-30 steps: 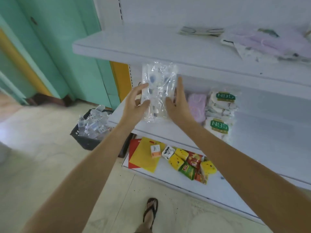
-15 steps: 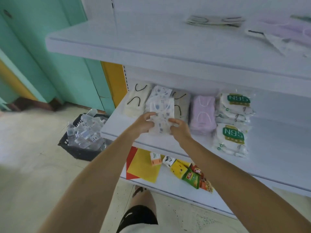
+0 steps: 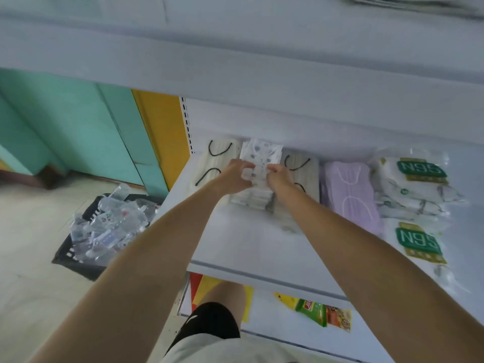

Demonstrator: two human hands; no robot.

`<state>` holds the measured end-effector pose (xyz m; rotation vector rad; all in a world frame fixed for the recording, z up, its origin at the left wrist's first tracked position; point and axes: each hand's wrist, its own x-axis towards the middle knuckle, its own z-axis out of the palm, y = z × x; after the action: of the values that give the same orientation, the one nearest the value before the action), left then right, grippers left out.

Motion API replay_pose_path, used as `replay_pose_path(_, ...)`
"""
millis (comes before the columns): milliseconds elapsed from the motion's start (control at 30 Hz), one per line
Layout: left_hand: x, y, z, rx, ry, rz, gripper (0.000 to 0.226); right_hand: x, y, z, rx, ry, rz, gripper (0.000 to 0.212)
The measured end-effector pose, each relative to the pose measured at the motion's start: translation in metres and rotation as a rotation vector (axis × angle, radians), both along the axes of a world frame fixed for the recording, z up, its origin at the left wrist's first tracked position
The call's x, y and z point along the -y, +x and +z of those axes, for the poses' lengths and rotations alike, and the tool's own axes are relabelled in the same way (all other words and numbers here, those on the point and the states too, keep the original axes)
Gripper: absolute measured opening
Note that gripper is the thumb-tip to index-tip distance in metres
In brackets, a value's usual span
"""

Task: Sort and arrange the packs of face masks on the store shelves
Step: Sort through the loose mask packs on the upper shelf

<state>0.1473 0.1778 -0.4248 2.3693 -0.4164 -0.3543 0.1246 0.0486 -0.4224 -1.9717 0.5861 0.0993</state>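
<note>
Observed at the middle shelf: the pack, clear with a printed pattern, is held between both hands over the printed stack; that stack sits between two cream stacks with black loops; purple masks and N95 packs lie further right.

Left hand pinches the pack's left edge, fingers curled; right hand pinches its right edge likewise; neither is nearer, since the pack lies directly between them. Its long axis runs away from the person toward the shelf back, in line with the stack beneath; whether it already rests on the stack cannot be told. In my judgement, the setting-down turns on that alignment; little more than a lowering and a letting-go seems needed.

Change noted: a second ago the pack was held upright before the upper shelf's edge; half a second ago it was near the middle shelf's front; it is now deeper in and laid flatter. A crate of loose packs stands on the floor to the left.
</note>
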Motion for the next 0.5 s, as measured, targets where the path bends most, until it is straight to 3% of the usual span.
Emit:
replay_pose_path(167,0.003,0.02,-0.007,-0.035,0.034,0.001,0.045,-0.005,0.009,-0.008,-0.027,-0.181,0.013,0.046)
replay_pose_path(500,0.004,-0.003,0.007,-0.009,-0.004,0.085,0.048,0.017,-0.022,0.0,0.004,-0.44,0.269,0.053)
